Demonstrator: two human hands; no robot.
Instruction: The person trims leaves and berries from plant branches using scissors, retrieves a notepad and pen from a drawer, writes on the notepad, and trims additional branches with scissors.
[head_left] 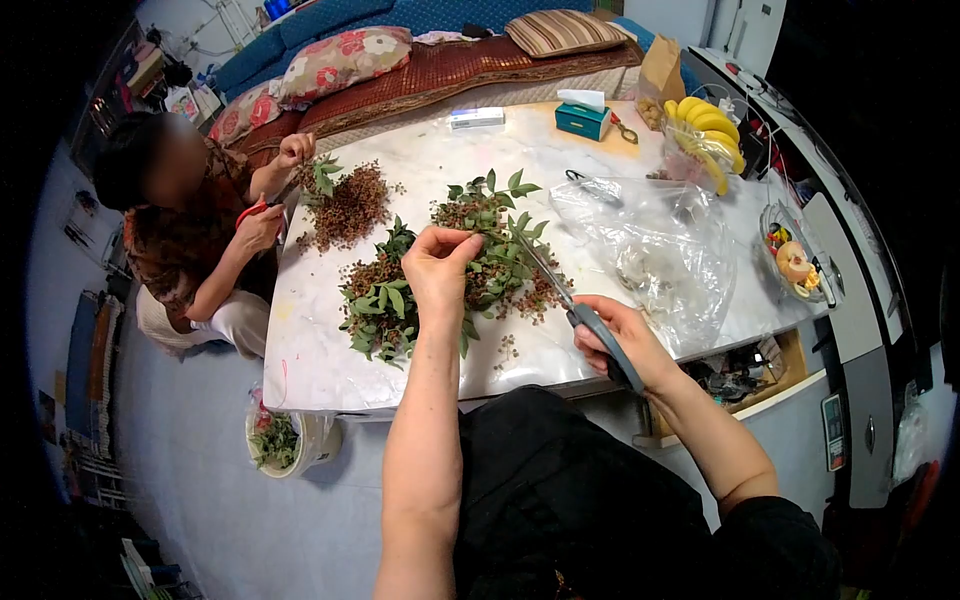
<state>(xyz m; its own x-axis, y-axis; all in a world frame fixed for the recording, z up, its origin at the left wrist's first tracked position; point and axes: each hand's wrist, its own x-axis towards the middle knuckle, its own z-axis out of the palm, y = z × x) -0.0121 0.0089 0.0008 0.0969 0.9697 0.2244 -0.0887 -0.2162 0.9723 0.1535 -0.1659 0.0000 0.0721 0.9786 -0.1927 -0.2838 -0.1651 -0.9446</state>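
the bench (330, 370) spans the centre and carries the plant material; its broad, pale top likely keeps small pieces visible and within reach. a co-worker (185, 250) sits at its left side, with red-handled scissors (250, 211) in one hand (262, 230) and the other hand (296, 150) raised beside the berry heap (350, 208), which lies nearest that person. a clear plastic bag (650, 235) lies slack on the right part of the bench, presumably set aside to leave the middle free for handling. the leafy heap (385, 305) of berry-bearing sprigs lies mid-bench, beneath and around the left hand, a position that shortens the reach. a bucket (320, 448) containing green leaves stands on the floor (210, 430) near the bench edge, apparently for easy access.

the grey-handled scissors (605, 340) slant from the right hand (635, 345), tips directed away over the heap; the fingers are curled around the handles, a grip suited to blade control. the blade gap cannot be told. the left hand (437, 270) is held above the heap, fingers pinched together on a sprig (495, 238), apparently to steady it beside the blades.
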